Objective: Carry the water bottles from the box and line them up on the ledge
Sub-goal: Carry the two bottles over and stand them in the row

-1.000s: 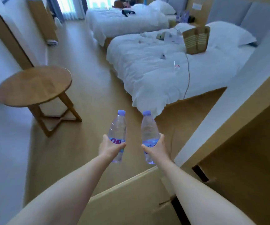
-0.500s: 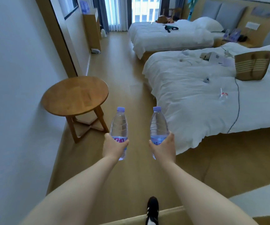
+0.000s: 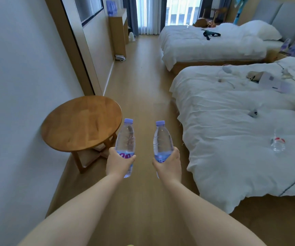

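While both arms reach forward, left hand (image 3: 118, 161) grips one upright water bottle (image 3: 125, 139); right hand (image 3: 168, 163) grips another bottle (image 3: 161, 141), round table (image 3: 81, 123) left.

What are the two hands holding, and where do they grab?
Each hand grips a water bottle round its lower, labelled part: left hand the left bottle, right hand the right bottle.

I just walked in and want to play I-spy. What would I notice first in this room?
First, the two clear water bottles with purple caps held upright out in front, one in the left hand and one in the right hand. Next, the round wooden table by the wall on the left. Then the two big white beds on the right, the near bed with a cable and small things lying on it.
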{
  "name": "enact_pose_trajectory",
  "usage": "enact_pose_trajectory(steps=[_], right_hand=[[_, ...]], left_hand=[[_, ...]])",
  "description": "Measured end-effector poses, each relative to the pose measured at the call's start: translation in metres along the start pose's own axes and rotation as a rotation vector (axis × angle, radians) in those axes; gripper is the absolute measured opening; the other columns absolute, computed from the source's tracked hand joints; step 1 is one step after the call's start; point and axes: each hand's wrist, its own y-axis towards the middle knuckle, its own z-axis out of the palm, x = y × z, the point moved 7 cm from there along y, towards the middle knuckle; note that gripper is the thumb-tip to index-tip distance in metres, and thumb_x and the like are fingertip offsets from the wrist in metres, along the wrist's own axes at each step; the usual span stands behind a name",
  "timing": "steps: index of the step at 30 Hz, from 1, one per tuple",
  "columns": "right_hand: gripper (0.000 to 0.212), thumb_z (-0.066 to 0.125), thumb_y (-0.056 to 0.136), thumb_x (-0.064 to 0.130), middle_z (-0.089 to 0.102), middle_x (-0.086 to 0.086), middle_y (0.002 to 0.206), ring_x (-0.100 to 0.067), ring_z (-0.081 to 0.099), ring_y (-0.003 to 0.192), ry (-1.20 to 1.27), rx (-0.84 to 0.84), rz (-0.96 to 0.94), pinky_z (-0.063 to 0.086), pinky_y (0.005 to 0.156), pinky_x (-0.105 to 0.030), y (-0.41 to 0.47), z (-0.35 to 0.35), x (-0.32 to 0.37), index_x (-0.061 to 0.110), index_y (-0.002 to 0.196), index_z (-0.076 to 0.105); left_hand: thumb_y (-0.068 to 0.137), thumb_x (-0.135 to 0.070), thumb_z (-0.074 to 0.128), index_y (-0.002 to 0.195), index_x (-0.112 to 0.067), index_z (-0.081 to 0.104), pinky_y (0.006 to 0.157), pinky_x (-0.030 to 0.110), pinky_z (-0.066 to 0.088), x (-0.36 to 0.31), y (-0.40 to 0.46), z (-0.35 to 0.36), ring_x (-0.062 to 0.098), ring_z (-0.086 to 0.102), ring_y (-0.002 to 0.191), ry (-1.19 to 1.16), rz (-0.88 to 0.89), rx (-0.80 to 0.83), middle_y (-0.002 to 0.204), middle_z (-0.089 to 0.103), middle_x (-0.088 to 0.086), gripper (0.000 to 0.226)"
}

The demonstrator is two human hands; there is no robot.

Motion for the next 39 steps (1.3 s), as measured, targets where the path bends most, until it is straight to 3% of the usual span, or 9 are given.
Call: enact_pose_trajectory(steps=[6, 14, 17, 21, 25, 33, 39], right_hand=[[0.086, 0.078, 0.077, 0.041, 0.049, -0.001, 0.131, -0.02, 0.055, 0.113, -0.026, 0.015, -0.036, 0.052, 0.093, -0.041, 0.111, 0.028, 0.031, 0.014, 0.142, 0.03], [0.078, 0.078, 0.075, 0.035, 0.052, 0.001, 0.125, -0.02, 0.057, 0.106, -0.02, 0.0, -0.044, 0.053, 0.088, -0.046, 0.301, 0.086, 0.1, 0.016, 0.137, 0.034], [0.077, 0.079, 0.075, 0.036, 0.051, 0.002, 0.124, -0.018, 0.058, 0.104, 0.001, -0.036, -0.053, 0.055, 0.086, -0.042, 0.365, 0.1, 0.129, 0.016, 0.136, 0.035], [0.081, 0.078, 0.077, 0.04, 0.05, 0.002, 0.129, -0.017, 0.056, 0.111, 0.015, -0.059, -0.036, 0.054, 0.091, -0.04, 0.445, 0.113, 0.148, 0.016, 0.139, 0.032], [0.083, 0.079, 0.076, 0.042, 0.051, 0.002, 0.129, -0.017, 0.055, 0.112, 0.014, -0.07, -0.039, 0.053, 0.093, -0.039, 0.542, 0.125, 0.161, 0.017, 0.139, 0.032], [0.092, 0.08, 0.073, 0.05, 0.051, 0.0, 0.132, -0.018, 0.057, 0.113, -0.009, -0.021, -0.106, 0.053, 0.093, -0.035, 0.76, 0.138, 0.207, 0.017, 0.142, 0.029], [0.088, 0.074, 0.078, 0.048, 0.048, 0.002, 0.136, -0.016, 0.054, 0.116, -0.009, 0.03, -0.168, 0.05, 0.093, -0.035, 0.893, 0.148, 0.266, 0.014, 0.145, 0.027]], left_hand=[[0.071, -0.032, 0.082, 0.109, -0.017, 0.037, 0.074, 0.033, 0.048, -0.029, 0.1, 0.023, 0.025, 0.058, 0.095, -0.032, -0.046, -0.059, 0.109, 0.056, 0.006, 0.061], [0.07, -0.024, 0.083, 0.109, -0.016, 0.039, 0.084, 0.038, 0.053, -0.086, 0.292, 0.048, 0.026, 0.06, 0.095, -0.103, -0.035, -0.058, 0.108, 0.056, 0.007, 0.059], [0.069, -0.024, 0.084, 0.108, -0.015, 0.042, 0.078, 0.035, 0.05, -0.118, 0.361, 0.05, 0.025, 0.06, 0.093, -0.07, -0.025, -0.094, 0.108, 0.057, 0.009, 0.058], [0.069, -0.026, 0.083, 0.115, -0.007, 0.044, 0.086, 0.041, 0.051, -0.16, 0.438, 0.075, 0.032, 0.06, 0.098, -0.047, -0.075, -0.11, 0.11, 0.059, 0.012, 0.063], [0.071, -0.025, 0.083, 0.112, -0.007, 0.043, 0.084, 0.037, 0.049, -0.213, 0.514, 0.119, 0.032, 0.059, 0.1, -0.03, -0.032, -0.088, 0.112, 0.058, 0.012, 0.06], [0.074, -0.014, 0.08, 0.121, -0.003, 0.039, 0.09, 0.041, 0.049, -0.322, 0.673, 0.207, 0.033, 0.058, 0.103, -0.184, -0.031, -0.126, 0.116, 0.054, 0.016, 0.064], [0.075, -0.024, 0.079, 0.133, -0.008, 0.032, 0.089, 0.039, 0.048, -0.392, 0.776, 0.233, 0.031, 0.056, 0.106, -0.171, -0.028, -0.211, 0.118, 0.049, 0.005, 0.077]])
